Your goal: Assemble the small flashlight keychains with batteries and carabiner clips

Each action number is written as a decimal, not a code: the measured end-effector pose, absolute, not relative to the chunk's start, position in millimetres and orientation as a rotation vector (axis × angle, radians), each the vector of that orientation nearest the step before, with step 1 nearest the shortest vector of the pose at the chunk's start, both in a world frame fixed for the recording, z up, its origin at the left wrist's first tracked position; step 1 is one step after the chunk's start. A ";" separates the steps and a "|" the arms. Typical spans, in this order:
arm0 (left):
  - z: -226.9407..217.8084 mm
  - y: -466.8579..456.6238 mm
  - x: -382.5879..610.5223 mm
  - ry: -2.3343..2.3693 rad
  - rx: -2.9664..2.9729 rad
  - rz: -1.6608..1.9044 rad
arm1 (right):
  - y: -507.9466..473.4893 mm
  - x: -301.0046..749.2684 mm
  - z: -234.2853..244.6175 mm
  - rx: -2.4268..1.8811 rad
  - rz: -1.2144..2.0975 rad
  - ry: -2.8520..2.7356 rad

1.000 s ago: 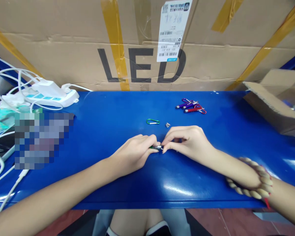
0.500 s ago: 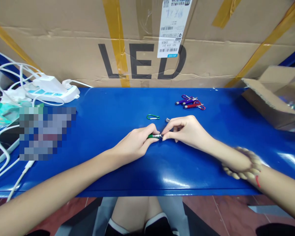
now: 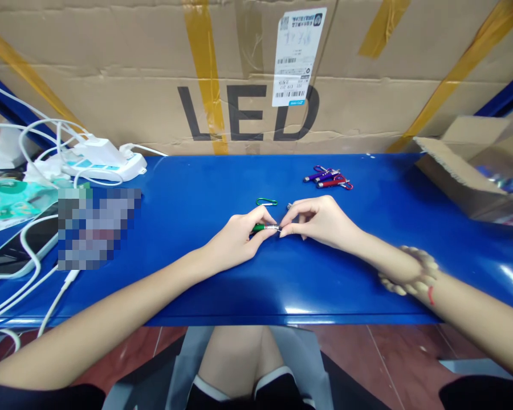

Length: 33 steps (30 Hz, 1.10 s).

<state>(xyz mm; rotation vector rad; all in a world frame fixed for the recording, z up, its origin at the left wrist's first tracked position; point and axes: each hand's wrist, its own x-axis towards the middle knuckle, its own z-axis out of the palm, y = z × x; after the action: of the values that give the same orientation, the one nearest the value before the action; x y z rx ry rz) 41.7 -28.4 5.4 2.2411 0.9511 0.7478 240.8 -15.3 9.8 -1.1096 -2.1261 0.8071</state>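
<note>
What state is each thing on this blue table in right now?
Green flashlight: held in left hand, right hand pinching its metal end.
Green clip: loose on table, unattached.
Silver piece: loose, by right hand.
Purple and red flashlights: piled, clips attached.
Power strip: plugs in.

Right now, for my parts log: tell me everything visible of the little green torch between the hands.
The green torch is a slim cylinder: glossy green body, silvery metal-looking tip pointing right. It lies about level, low over the blue table. The left hand pinches its body; fingertips of the right hand meet the tip.
</note>
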 end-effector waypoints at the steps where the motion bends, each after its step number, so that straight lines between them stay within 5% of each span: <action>1: 5.0 -27.8 41.7 0.941 2.236 0.763 | -15.1 240.6 9.8 -1.100 0.813 -2.119; 33: 4.7 -26.5 44.3 1.024 2.386 0.764 | -13.5 240.8 11.2 -1.054 0.799 -2.056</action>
<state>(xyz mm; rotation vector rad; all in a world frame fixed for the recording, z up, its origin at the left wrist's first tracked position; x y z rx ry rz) 44.3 -26.5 4.7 2.3861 1.0243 0.7637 240.8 -13.5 11.2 -1.0542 -2.0558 0.7990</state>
